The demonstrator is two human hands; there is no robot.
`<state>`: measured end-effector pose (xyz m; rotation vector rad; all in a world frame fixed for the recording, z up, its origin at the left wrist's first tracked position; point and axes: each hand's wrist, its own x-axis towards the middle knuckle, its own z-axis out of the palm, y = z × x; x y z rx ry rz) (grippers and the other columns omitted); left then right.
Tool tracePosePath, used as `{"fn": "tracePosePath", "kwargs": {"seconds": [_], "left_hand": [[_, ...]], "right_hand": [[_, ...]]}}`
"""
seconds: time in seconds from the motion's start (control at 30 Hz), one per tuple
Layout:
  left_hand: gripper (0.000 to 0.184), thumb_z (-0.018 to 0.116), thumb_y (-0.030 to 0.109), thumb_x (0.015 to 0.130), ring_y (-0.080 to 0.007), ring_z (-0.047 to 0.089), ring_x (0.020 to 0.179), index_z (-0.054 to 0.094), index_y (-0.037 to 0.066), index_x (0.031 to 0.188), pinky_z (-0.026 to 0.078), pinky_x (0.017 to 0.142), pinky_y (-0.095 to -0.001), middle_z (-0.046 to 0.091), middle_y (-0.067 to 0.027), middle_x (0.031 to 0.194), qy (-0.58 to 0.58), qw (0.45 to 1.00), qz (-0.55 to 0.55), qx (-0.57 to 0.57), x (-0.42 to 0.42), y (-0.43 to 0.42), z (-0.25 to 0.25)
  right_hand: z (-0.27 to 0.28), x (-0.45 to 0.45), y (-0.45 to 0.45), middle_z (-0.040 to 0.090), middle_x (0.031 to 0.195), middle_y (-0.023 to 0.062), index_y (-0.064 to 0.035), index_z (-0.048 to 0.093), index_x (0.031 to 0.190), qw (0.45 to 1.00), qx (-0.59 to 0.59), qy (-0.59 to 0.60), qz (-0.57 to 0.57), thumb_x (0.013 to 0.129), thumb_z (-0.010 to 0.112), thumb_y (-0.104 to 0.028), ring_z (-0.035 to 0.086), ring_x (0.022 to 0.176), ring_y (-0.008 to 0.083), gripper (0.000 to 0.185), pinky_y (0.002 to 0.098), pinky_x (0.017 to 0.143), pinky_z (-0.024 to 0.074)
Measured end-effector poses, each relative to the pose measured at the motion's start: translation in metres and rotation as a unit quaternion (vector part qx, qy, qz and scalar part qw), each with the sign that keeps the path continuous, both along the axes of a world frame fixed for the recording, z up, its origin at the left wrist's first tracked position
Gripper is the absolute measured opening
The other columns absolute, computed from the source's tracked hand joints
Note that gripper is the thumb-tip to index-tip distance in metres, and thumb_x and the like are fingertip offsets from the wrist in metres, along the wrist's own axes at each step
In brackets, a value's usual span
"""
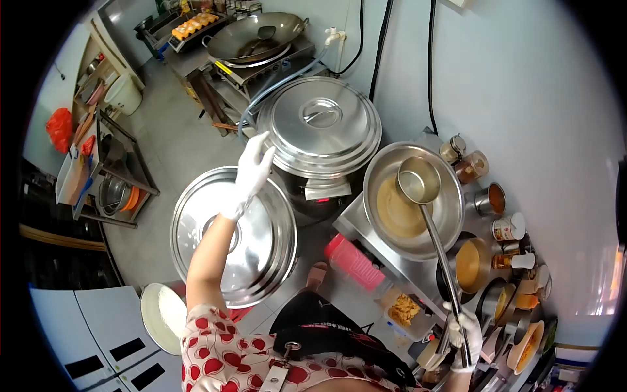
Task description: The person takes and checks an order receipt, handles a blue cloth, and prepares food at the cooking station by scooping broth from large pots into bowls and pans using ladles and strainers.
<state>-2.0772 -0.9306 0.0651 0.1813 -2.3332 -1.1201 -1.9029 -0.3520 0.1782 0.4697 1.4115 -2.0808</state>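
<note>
My right hand [465, 332], in a white glove, is wrapped round the long handle of a steel ladle [418, 180]. The ladle's bowl sits over a wide steel basin [450, 225] with a pale brown liquid [394, 209] in it. Also gloved, my left hand [253, 168] reaches forward with its fingers stretched out and holds nothing visible. It is beside the rim of a large lidded steel pot [320, 124]; whether it touches is unclear. Below my left forearm is a second big round steel lid [264, 251].
A wok [258, 36] stands on a burner at the back, beside a tray of eggs [194, 26]. Along the right wall are seasoning jars [508, 227] and a pan of brown liquid [469, 264]. A pink container [354, 262] and a white tub [163, 318] stand lower down.
</note>
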Motion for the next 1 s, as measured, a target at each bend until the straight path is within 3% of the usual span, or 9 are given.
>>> {"fn": "tracePosePath", "kwargs": {"seconds": [0.13, 0.3, 0.5, 0.57, 0.63, 0.77, 0.83, 0.97, 1.0], "left_hand": [[0.028, 0.056, 0.01, 0.091, -0.0186, 0.059, 0.099, 0.058, 0.002, 0.118, 0.047, 0.086, -0.0281, 0.061, -0.0103, 0.111, 0.005, 0.993, 0.044, 0.108, 0.163, 0.019, 0.03], [0.025, 0.056, 0.009, 0.09, -0.0168, 0.061, 0.091, 0.061, 0.002, 0.113, 0.047, 0.078, -0.0283, 0.065, -0.0095, 0.097, -0.075, 0.98, 0.166, 0.077, 0.38, 0.065, 0.047], [0.025, 0.05, 0.0, 0.09, -0.0156, 0.061, 0.082, 0.059, -0.002, 0.113, 0.049, 0.077, -0.0276, 0.065, -0.0105, 0.105, -0.02, 0.933, 0.306, 0.188, 0.593, 0.085, 0.028], [0.03, 0.048, 0.001, 0.092, -0.0131, 0.06, 0.081, 0.054, -0.001, 0.122, 0.049, 0.077, -0.0263, 0.064, -0.0112, 0.106, -0.003, 0.901, 0.365, 0.234, 0.653, 0.083, 0.025], [0.031, 0.048, 0.002, 0.093, -0.0122, 0.059, 0.081, 0.053, 0.0, 0.123, 0.048, 0.077, -0.0252, 0.063, -0.0106, 0.105, 0.024, 0.886, 0.396, 0.241, 0.702, 0.082, 0.033], [0.031, 0.048, 0.001, 0.093, -0.0121, 0.058, 0.081, 0.054, 0.0, 0.123, 0.048, 0.077, -0.025, 0.063, -0.01, 0.104, 0.06, 0.867, 0.419, 0.264, 0.787, 0.071, 0.038], [0.03, 0.048, 0.0, 0.092, -0.0124, 0.059, 0.081, 0.054, -0.001, 0.121, 0.048, 0.077, -0.0254, 0.063, -0.0105, 0.104, 0.064, 0.872, 0.421, 0.242, 0.834, 0.061, 0.037], [0.025, 0.048, -0.002, 0.091, -0.0142, 0.06, 0.08, 0.059, -0.001, 0.114, 0.049, 0.075, -0.0265, 0.064, -0.0102, 0.101, 0.042, 0.879, 0.439, 0.182, 0.943, 0.035, 0.037], [0.024, 0.049, -0.001, 0.091, -0.0144, 0.061, 0.079, 0.06, -0.002, 0.113, 0.049, 0.074, -0.0263, 0.064, -0.0103, 0.1, 0.036, 0.873, 0.453, 0.178, 0.973, 0.028, 0.033]], "right_hand": [[-0.04, 0.01, 0.014, 0.05, 0.065, 0.003, 0.0061, 0.047, 0.126, 0.998, 0.028, 0.013, 0.047, 0.093, 0.055, -0.021, 0.042, 0.038, 0.0071, 0.043, 0.0212, 0.034, 0.0321], [-0.083, 0.007, 0.024, 0.05, 0.07, 0.003, 0.0055, 0.048, 0.121, 0.998, -0.056, -0.02, 0.032, 0.097, 0.048, -0.031, 0.041, 0.045, 0.0069, 0.044, 0.0193, 0.037, 0.0328], [-0.075, 0.002, 0.056, 0.064, 0.087, 0.011, 0.0036, 0.053, 0.119, 0.942, 0.294, 0.14, 0.085, 0.093, 0.054, -0.026, 0.059, 0.071, 0.018, 0.04, 0.0301, 0.064, 0.0506], [-0.062, -0.018, 0.085, 0.063, 0.103, 0.0149, 0.0058, 0.05, 0.123, 0.788, 0.54, 0.236, 0.177, 0.091, 0.058, -0.027, 0.061, 0.088, 0.0232, 0.047, 0.0335, 0.079, 0.0496], [-0.045, -0.011, 0.076, 0.06, 0.115, 0.0173, 0.006, 0.049, 0.124, 0.458, 0.774, 0.435, 0.036, 0.092, 0.057, -0.023, 0.059, 0.102, 0.0231, 0.045, 0.0317, 0.087, 0.0465], [0.027, 0.062, -0.064, 0.059, 0.119, 0.0189, 0.0045, 0.052, 0.124, 0.668, 0.484, 0.561, -0.07, 0.094, 0.052, -0.017, 0.058, 0.108, 0.024, 0.037, 0.0294, 0.093, 0.0426], [0.052, 0.128, -0.159, 0.061, 0.117, 0.0185, 0.0026, 0.055, 0.121, 0.673, 0.469, 0.572, -0.035, 0.093, 0.053, -0.016, 0.059, 0.105, 0.0248, 0.033, 0.0297, 0.092, 0.0434], [0.026, 0.212, -0.292, 0.066, 0.105, 0.0158, 0.0005, 0.061, 0.113, 0.567, 0.442, 0.693, 0.058, 0.09, 0.057, -0.014, 0.063, 0.096, 0.0238, 0.027, 0.0309, 0.086, 0.0466], [0.023, 0.244, -0.326, 0.066, 0.102, 0.0158, 0.0, 0.062, 0.11, 0.601, 0.419, 0.676, 0.079, 0.09, 0.058, -0.014, 0.064, 0.094, 0.0251, 0.025, 0.0315, 0.084, 0.0474]]}}
